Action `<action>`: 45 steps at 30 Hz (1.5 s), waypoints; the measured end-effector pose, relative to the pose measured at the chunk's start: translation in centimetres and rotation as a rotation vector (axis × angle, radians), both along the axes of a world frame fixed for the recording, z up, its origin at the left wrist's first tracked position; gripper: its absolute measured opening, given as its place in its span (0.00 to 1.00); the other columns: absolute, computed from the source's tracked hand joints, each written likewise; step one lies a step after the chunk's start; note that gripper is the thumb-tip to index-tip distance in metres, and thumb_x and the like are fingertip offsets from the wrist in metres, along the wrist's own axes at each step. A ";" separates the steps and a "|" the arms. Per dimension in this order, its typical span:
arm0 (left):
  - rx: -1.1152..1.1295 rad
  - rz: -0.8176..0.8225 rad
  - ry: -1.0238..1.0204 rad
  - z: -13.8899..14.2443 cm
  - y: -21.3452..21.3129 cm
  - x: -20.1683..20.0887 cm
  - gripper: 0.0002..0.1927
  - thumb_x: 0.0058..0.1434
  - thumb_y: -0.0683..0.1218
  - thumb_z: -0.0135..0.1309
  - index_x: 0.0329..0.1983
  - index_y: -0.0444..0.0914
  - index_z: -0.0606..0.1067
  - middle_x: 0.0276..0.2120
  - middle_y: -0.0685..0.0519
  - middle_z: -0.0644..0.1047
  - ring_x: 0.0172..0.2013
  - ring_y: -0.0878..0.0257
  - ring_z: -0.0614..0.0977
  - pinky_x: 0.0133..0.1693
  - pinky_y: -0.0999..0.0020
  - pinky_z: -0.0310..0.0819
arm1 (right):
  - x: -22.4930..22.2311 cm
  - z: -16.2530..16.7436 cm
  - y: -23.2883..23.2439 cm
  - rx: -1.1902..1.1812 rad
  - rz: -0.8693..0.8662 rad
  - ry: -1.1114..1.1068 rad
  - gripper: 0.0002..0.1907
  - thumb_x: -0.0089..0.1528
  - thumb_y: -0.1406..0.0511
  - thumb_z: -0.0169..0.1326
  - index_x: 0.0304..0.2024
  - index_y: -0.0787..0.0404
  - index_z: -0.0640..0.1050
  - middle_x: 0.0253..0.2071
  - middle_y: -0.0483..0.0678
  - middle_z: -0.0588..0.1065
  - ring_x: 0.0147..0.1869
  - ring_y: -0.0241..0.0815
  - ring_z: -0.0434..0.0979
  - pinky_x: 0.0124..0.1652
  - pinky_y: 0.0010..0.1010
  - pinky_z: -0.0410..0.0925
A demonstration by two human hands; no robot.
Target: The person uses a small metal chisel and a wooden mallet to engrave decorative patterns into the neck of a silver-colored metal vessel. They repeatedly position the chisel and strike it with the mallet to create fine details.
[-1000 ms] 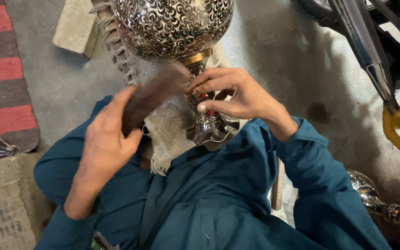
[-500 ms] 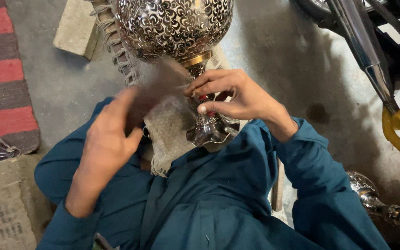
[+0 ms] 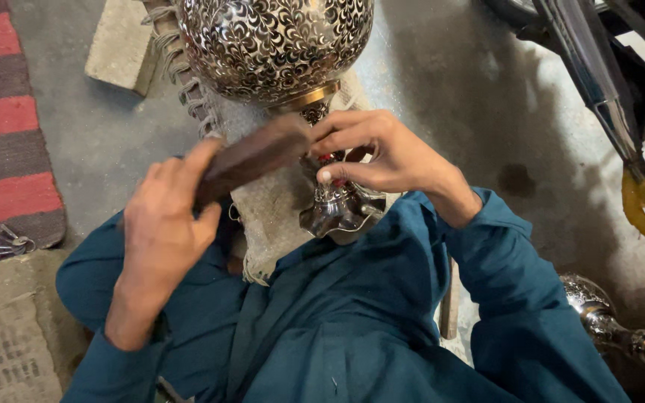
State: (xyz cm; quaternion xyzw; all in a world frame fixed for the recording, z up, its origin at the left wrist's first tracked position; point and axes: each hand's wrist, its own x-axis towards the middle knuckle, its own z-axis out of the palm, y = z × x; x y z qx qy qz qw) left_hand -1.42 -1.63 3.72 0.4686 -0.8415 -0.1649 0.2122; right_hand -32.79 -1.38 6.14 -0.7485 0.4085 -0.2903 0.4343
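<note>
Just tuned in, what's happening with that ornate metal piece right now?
A person in a teal garment sits over an engraved metal vessel laid on a coarse cloth. The left hand holds a dark wooden block angled toward the vessel's neck. The right hand pinches something small at the stem just above the flared base; what it pinches is hidden.

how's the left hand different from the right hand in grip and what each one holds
The left hand wraps a dark brown wooden tool in a full fist; the right hand pinches the ornate metal vessel at its narrow stem with its fingertips. The left sits lower and nearer the body, the right higher. Both wear teal sleeves.
</note>
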 end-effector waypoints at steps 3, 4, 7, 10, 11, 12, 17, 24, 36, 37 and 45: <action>0.161 0.007 0.406 0.0 0.0 -0.2 0.38 0.54 0.37 0.58 0.68 0.40 0.61 0.48 0.38 0.75 0.50 0.42 0.78 0.48 0.52 0.74 | 0.0 -0.1 -0.1 -0.147 0.065 -0.054 0.13 0.63 0.68 0.65 0.49 0.67 0.82 0.53 0.51 0.80 0.53 0.42 0.84 0.50 0.31 0.78; 0.093 0.006 0.249 0.1 0.0 -0.1 0.39 0.52 0.37 0.59 0.69 0.42 0.63 0.45 0.39 0.75 0.47 0.41 0.78 0.48 0.51 0.74 | 0.0 -0.1 -0.1 -0.125 0.048 -0.034 0.13 0.62 0.67 0.65 0.47 0.67 0.82 0.52 0.51 0.80 0.50 0.42 0.83 0.48 0.31 0.77; 0.095 0.048 0.100 0.3 0.0 -0.1 0.40 0.52 0.37 0.60 0.70 0.45 0.64 0.38 0.41 0.76 0.41 0.43 0.80 0.45 0.50 0.75 | 0.0 -0.2 -0.2 -0.101 0.045 -0.025 0.13 0.62 0.67 0.66 0.46 0.67 0.83 0.51 0.51 0.80 0.48 0.42 0.83 0.46 0.30 0.76; 0.213 0.067 0.257 0.5 0.0 -0.2 0.39 0.54 0.38 0.58 0.70 0.44 0.62 0.37 0.44 0.76 0.39 0.46 0.82 0.42 0.52 0.75 | 0.1 -0.2 -0.1 -0.136 0.077 -0.076 0.13 0.63 0.68 0.65 0.48 0.68 0.82 0.53 0.51 0.79 0.53 0.42 0.83 0.49 0.31 0.77; 0.038 0.016 0.095 0.7 0.0 -0.2 0.40 0.51 0.38 0.60 0.69 0.44 0.64 0.38 0.42 0.76 0.41 0.43 0.80 0.44 0.48 0.74 | 0.1 -0.3 -0.1 -0.143 0.064 -0.055 0.13 0.62 0.68 0.66 0.47 0.68 0.82 0.52 0.51 0.79 0.51 0.42 0.82 0.49 0.31 0.76; -0.136 -0.031 -0.069 0.8 0.0 -0.1 0.42 0.47 0.37 0.62 0.69 0.44 0.67 0.39 0.40 0.75 0.42 0.39 0.78 0.46 0.45 0.73 | 0.1 -0.2 -0.2 -0.148 0.056 -0.033 0.13 0.62 0.67 0.66 0.46 0.68 0.82 0.51 0.52 0.79 0.50 0.42 0.82 0.48 0.32 0.76; 0.027 0.026 0.106 0.6 0.4 -0.3 0.38 0.51 0.39 0.59 0.68 0.43 0.66 0.41 0.43 0.75 0.44 0.44 0.79 0.47 0.49 0.73 | 0.0 -0.5 0.0 -0.099 0.064 -0.077 0.12 0.63 0.68 0.65 0.47 0.68 0.82 0.52 0.51 0.80 0.50 0.41 0.83 0.47 0.31 0.76; 0.234 0.150 0.342 -0.4 1.3 1.0 0.32 0.58 0.34 0.57 0.66 0.38 0.64 0.43 0.47 0.78 0.44 0.60 0.82 0.48 0.64 0.76 | -1.6 -2.6 1.0 0.099 -0.113 -0.571 0.13 0.65 0.71 0.59 0.52 0.69 0.78 0.53 0.52 0.78 0.54 0.41 0.81 0.45 0.31 0.81; 0.426 0.218 0.803 -3.0 5.2 -0.9 0.25 0.61 0.32 0.57 0.59 0.35 0.62 0.41 0.51 0.76 0.43 0.65 0.78 0.48 0.69 0.74 | -1.5 -3.5 1.0 -0.084 0.057 -0.396 0.16 0.67 0.70 0.63 0.56 0.68 0.77 0.48 0.52 0.81 0.49 0.36 0.83 0.46 0.28 0.78; 0.442 0.228 0.754 -2.6 5.0 -0.8 0.24 0.60 0.33 0.57 0.58 0.35 0.63 0.40 0.52 0.76 0.42 0.65 0.78 0.46 0.69 0.74 | -1.4 -3.2 0.8 -0.082 0.047 -0.344 0.16 0.66 0.70 0.64 0.55 0.67 0.79 0.46 0.52 0.82 0.48 0.36 0.83 0.43 0.27 0.77; 0.458 0.235 0.314 0.2 4.7 -0.8 0.31 0.54 0.36 0.58 0.62 0.35 0.64 0.33 0.49 0.79 0.34 0.62 0.84 0.37 0.67 0.77 | -1.2 -3.0 -0.2 0.007 0.023 -0.251 0.16 0.63 0.68 0.66 0.51 0.67 0.81 0.42 0.49 0.82 0.39 0.33 0.83 0.34 0.22 0.75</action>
